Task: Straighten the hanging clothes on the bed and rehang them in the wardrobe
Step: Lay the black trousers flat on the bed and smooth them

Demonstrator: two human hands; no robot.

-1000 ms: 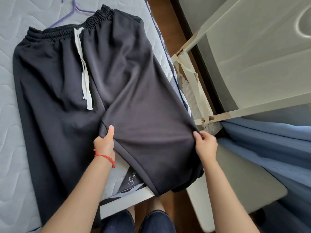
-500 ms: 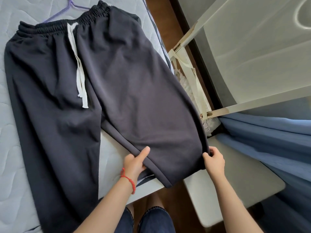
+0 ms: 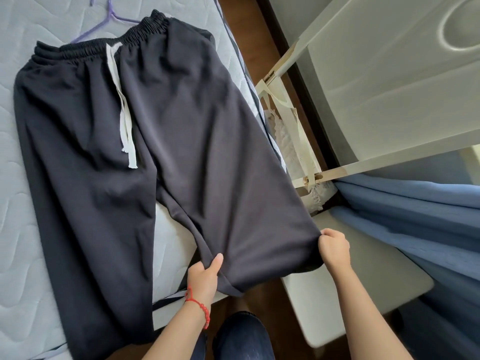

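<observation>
While the left hand (image 3: 205, 275) and right hand (image 3: 333, 248) each pinch the trouser leg (image 3: 220, 165) stretched ahead of them across the bed (image 3: 15, 190), pulling evenly should flatten it.

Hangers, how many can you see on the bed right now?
1: a purple hanger on the mattress just past the waistband of the dark trousers, partly cut off by the frame's top edge. More could lie under the cloth.
</observation>
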